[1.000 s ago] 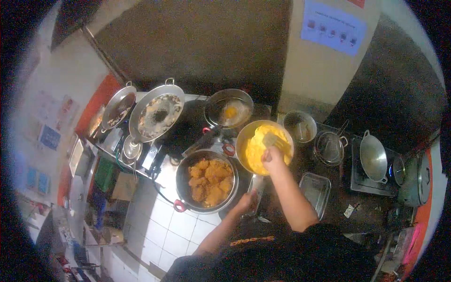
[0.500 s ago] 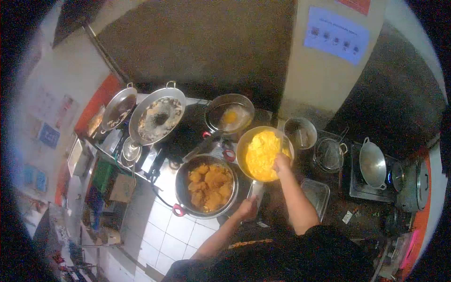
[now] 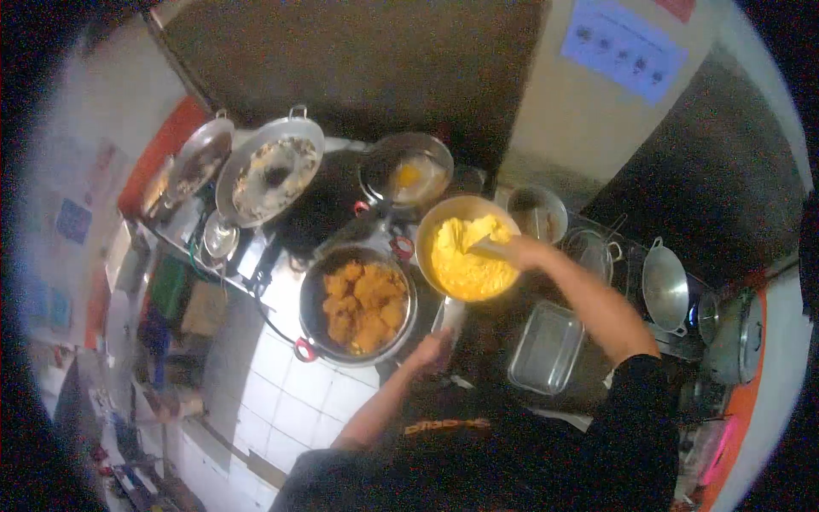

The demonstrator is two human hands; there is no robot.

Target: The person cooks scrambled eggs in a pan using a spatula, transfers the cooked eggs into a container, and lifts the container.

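A round pan [image 3: 424, 247] full of yellow scrambled egg [image 3: 465, 269] sits in front of me, its pale handle [image 3: 453, 314] pointing toward my body. Around that handle my left hand [image 3: 432, 348] is closed. My right hand [image 3: 531, 253] grips a flat spatula [image 3: 490, 247], whose blade reaches into the egg at the pan's right side; the fingers partly hide its grip. Just left of the pan, a metal pot [image 3: 309, 320] with red-trimmed handles holds brown, crusty chunks [image 3: 367, 303].
Behind stands a pan [image 3: 367, 183] with a yolk in whitish liquid. Two woks [image 3: 230, 192] are at the left. To the right are a clear rectangular container [image 3: 546, 348], a metal pot [image 3: 554, 200], a wire strainer [image 3: 589, 252] and another wok [image 3: 664, 286] near a lit burner [image 3: 706, 314].
My right hand has moved from over the egg to the pan's right side, bringing the spatula into sight. Egg is heaped near its blade. The camera view has shifted, uncovering the clear container.
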